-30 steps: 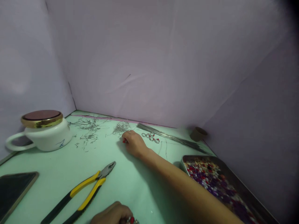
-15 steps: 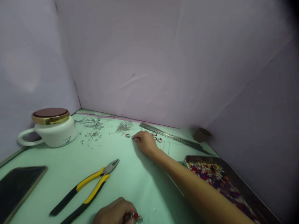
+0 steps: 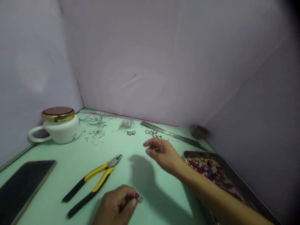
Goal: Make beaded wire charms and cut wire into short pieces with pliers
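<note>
I have the left hand (image 3: 116, 204) low in the view, thumb and fingers pinched on a small beaded piece (image 3: 139, 198); a red bead and some silvery loops poke out on the right of the fingertips. The rest is hidden in my grip, so I can't tell its full shape. The right hand (image 3: 164, 154) hovers farther off and to the right, thumb and fingers parted, with nothing visible between them and its shadow falling on the green surface (image 3: 117, 147).

Just beyond the right hand lies a beaded cluster (image 3: 153, 133), red and silvery, its near edge hard to make out beside the fingers. A smaller beaded bit (image 3: 131, 133) sits left of it, near a tangle of fine wire (image 3: 126, 124). Wire scraps (image 3: 96, 125) are scattered farther left, and a wire bundle (image 3: 173, 135) runs toward a blurred brown object (image 3: 199, 132) at far right.

The metal tray (image 3: 243, 178) on the right holds mixed beads (image 3: 208, 170) in red, purple, white and gold; my right forearm covers part of it and the frame cuts it off. The white cup (image 3: 64, 130) at left wears a gold-rimmed lid (image 3: 58, 114), so its inside is hidden. Pliers (image 3: 110, 164) lie with handles spread, left of both hands; a dark flat device (image 3: 25, 187) is cut off at near left.
</note>
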`<action>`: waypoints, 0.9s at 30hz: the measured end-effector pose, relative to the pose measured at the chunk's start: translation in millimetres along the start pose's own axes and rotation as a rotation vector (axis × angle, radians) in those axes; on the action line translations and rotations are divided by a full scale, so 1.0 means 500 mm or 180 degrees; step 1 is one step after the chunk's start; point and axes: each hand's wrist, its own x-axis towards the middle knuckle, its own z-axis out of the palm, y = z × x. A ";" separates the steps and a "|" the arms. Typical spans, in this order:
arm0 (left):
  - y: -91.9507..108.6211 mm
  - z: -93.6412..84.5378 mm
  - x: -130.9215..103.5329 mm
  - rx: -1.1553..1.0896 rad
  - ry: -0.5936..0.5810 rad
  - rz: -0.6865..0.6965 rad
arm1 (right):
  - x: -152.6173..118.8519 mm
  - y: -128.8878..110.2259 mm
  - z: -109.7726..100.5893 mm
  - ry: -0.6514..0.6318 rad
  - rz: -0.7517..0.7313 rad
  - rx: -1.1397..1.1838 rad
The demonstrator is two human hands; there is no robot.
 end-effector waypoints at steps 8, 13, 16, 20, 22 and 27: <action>0.028 -0.007 -0.013 -0.0060 -0.0092 -0.0036 | -0.234 0.015 0.102 0.0630 0.0972 0.2190; 0.026 -0.005 -0.015 0.0291 -0.0080 0.0106 | -0.210 0.047 0.129 0.0206 0.0860 0.2893; 0.026 0.000 -0.016 0.0519 -0.0067 0.0176 | -0.209 0.050 0.127 0.0158 0.0864 0.2936; 0.022 0.006 -0.019 0.1016 -0.0022 0.0402 | -0.219 0.055 0.133 0.0279 0.0747 0.2683; 0.019 0.010 -0.023 0.1294 -0.0003 0.0606 | -0.224 0.058 0.137 0.0331 0.0701 0.2526; 0.012 0.018 -0.028 0.2005 0.0216 0.0941 | -0.227 0.061 0.139 0.0372 0.0533 0.2019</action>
